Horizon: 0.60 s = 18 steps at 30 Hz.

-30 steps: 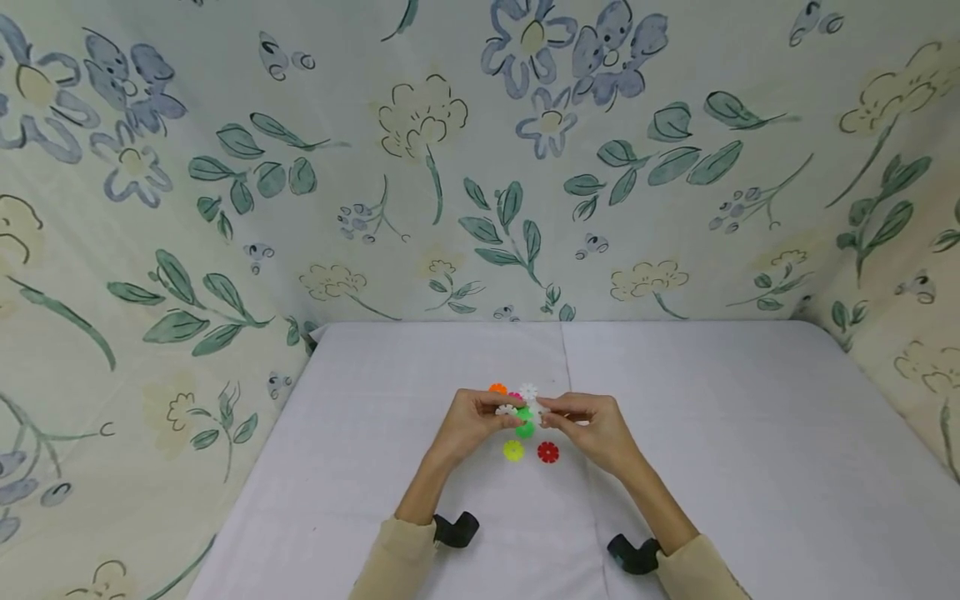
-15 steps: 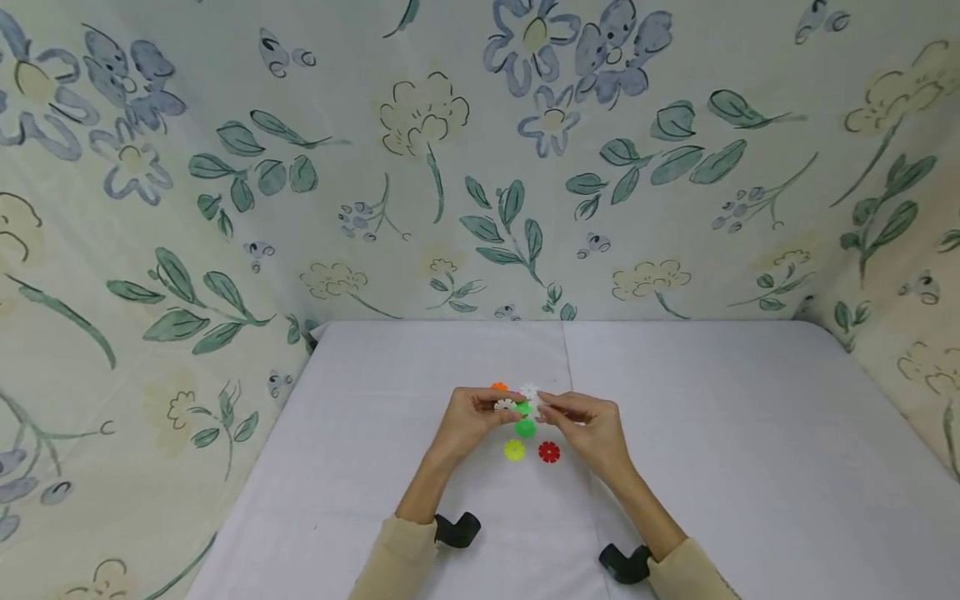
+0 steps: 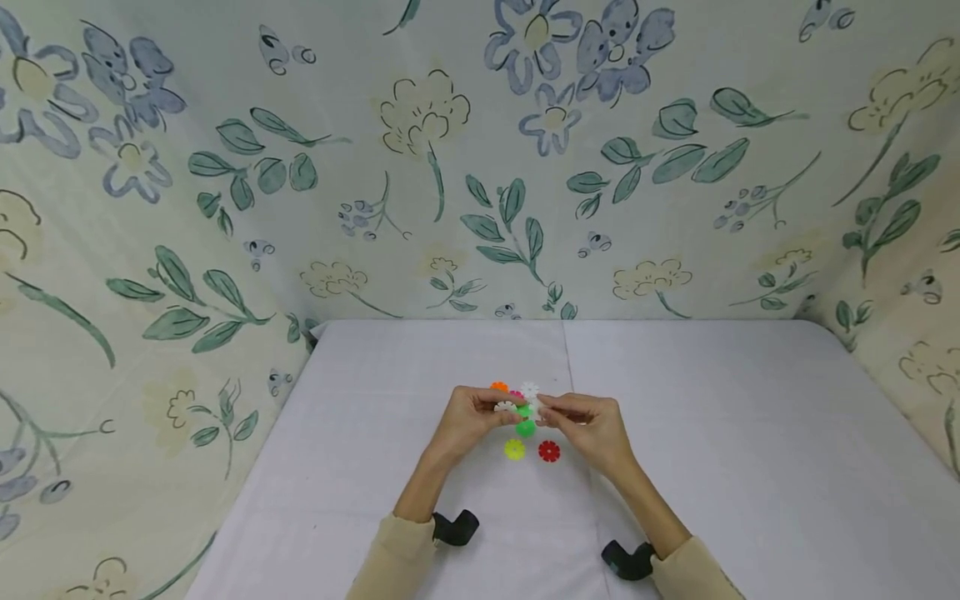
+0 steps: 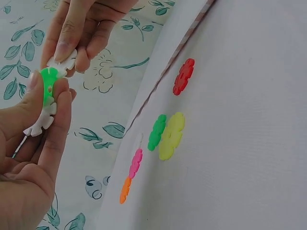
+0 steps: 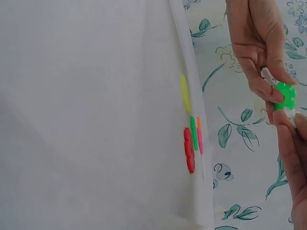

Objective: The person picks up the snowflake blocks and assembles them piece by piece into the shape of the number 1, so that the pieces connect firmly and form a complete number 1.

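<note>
My left hand pinches a green notched snowflake disc between thumb and fingers, above the table. Joined to its lower end in the left wrist view is a white snowflake disc. Thumb and fingertips of my right hand grip a second white disc, whose edge meets the green disc's other end. Fingers partly cover that contact, so I cannot tell how deep the notches sit. In the right wrist view, the held green disc faces the camera, between both hands.
Loose discs lie on the white-covered table under and around my hands: red, yellow, green, orange, pink and white. Floral cloth hangs behind the table.
The white disc in my right hand has come slightly left, against the green disc. My left hand has stayed nearly still, and the loose discs lie where they were.
</note>
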{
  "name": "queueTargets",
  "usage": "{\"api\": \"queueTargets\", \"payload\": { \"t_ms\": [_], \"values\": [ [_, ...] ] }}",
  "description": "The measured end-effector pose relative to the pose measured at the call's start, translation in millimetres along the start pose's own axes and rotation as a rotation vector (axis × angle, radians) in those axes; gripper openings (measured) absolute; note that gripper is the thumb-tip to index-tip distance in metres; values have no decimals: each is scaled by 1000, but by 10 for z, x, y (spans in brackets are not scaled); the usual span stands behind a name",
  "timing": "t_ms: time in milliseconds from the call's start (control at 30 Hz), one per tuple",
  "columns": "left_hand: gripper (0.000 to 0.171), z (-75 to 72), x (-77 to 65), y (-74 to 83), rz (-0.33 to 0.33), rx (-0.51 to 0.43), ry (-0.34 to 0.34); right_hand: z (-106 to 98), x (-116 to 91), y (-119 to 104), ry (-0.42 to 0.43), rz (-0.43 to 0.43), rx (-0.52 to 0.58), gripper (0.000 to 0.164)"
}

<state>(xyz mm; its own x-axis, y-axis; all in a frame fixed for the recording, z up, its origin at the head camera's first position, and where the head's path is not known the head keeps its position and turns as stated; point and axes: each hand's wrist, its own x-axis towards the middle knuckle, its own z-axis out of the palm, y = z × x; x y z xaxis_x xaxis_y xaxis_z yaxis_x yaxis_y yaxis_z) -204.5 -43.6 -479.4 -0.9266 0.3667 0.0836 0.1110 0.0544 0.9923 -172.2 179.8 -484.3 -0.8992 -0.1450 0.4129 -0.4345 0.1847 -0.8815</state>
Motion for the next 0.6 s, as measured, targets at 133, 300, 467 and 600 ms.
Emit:
{"api": "queueTargets", "payload": {
  "t_ms": [133,300,467,600],
  "values": [
    [19,-4,4,6,18,-20,9,46,-19,32,44,-2,54,27],
    [21,8,12,5,29,-31,28,109,-32,32,115,-37,76,27],
    [21,15,5,10,32,-42,42,132,-33,24,122,-29,100,27],
    [22,-2,-4,22,43,-36,30,114,-36,10,105,-16,95,28]
  ]
}}
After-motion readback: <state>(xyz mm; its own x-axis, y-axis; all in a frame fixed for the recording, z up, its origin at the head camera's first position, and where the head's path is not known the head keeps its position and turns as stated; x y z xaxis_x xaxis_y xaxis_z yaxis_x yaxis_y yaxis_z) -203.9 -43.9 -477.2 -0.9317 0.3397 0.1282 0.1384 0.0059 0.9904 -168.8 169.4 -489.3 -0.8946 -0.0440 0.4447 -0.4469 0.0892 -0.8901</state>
